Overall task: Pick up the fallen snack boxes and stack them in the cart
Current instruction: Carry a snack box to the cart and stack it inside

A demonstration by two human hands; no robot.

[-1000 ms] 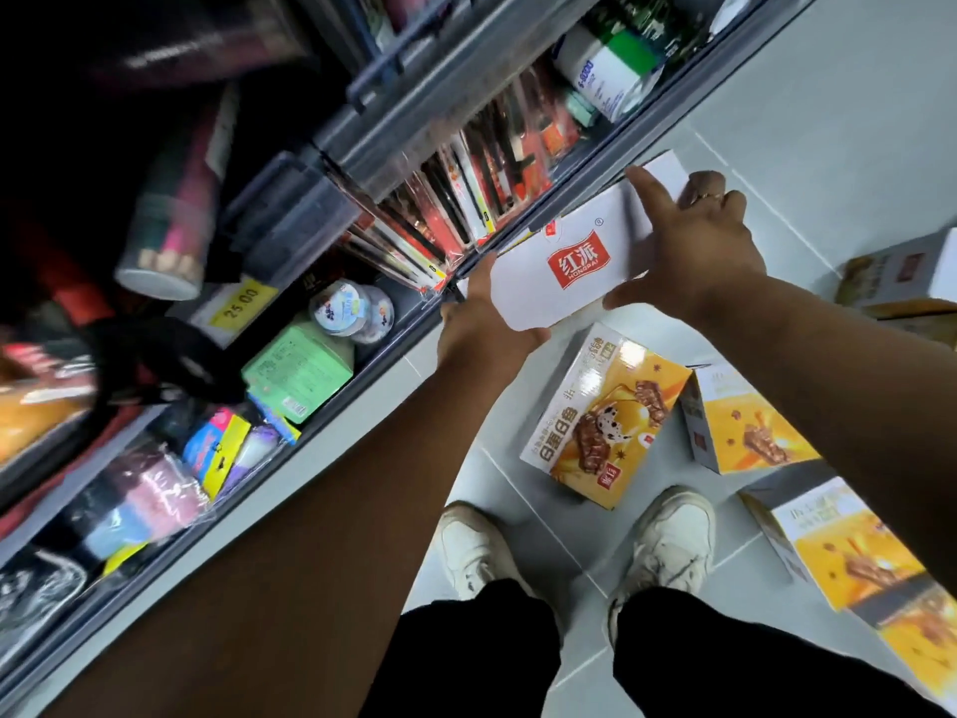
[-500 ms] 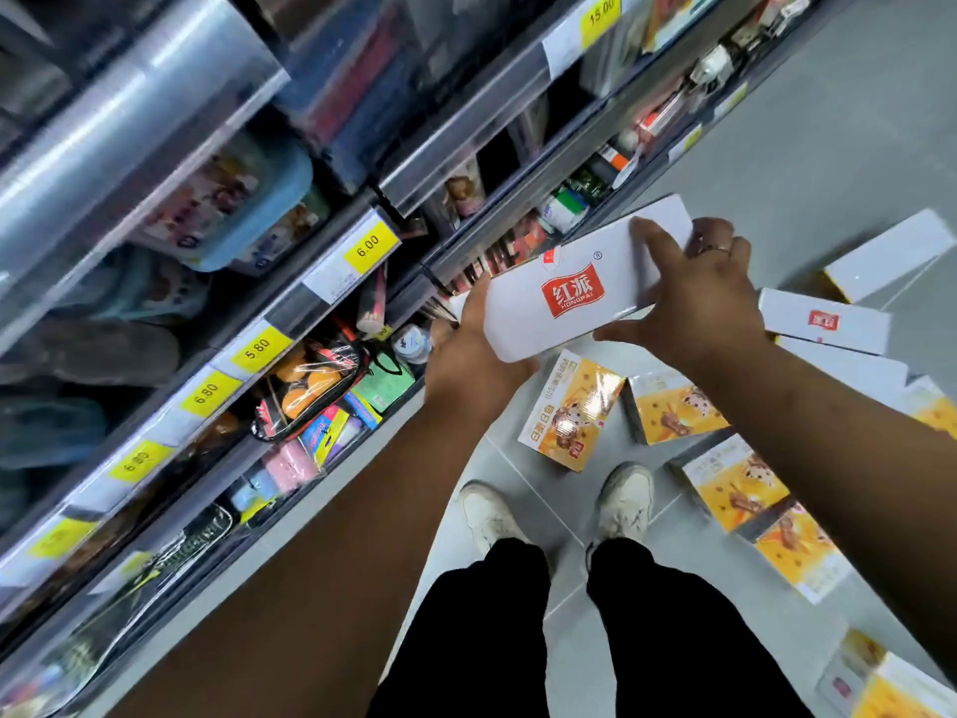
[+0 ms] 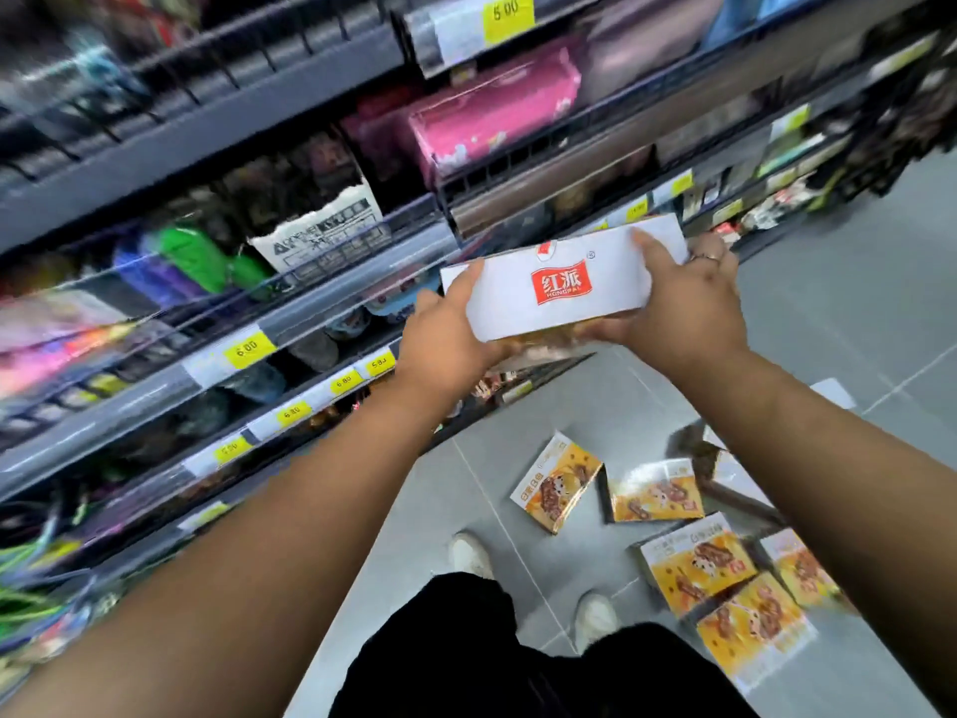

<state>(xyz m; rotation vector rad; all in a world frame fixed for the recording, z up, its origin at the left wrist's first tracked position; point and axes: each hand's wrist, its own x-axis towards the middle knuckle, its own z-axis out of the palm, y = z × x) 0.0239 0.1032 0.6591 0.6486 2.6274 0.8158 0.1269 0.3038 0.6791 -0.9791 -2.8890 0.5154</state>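
Observation:
I hold a white snack box (image 3: pixel 562 282) with a red logo at chest height in front of the shelves. My left hand (image 3: pixel 445 336) grips its left end, thumb on top. My right hand (image 3: pixel 683 303) grips its right end, fingers curled over the top. Several yellow snack boxes lie on the grey floor below, among them one (image 3: pixel 556 481) near my feet, one (image 3: pixel 655 492) beside it and one (image 3: pixel 696 567) further right. No cart is in view.
Store shelves (image 3: pixel 290 313) with yellow price tags and packed goods run along the left and top. My white shoes (image 3: pixel 468 554) stand on the tiled floor (image 3: pixel 839 282), which stretches away to the right.
The view has risen and swung up along the shelves. Both hands have lifted the white box higher, still holding it by its ends. The floor boxes now look smaller and lower.

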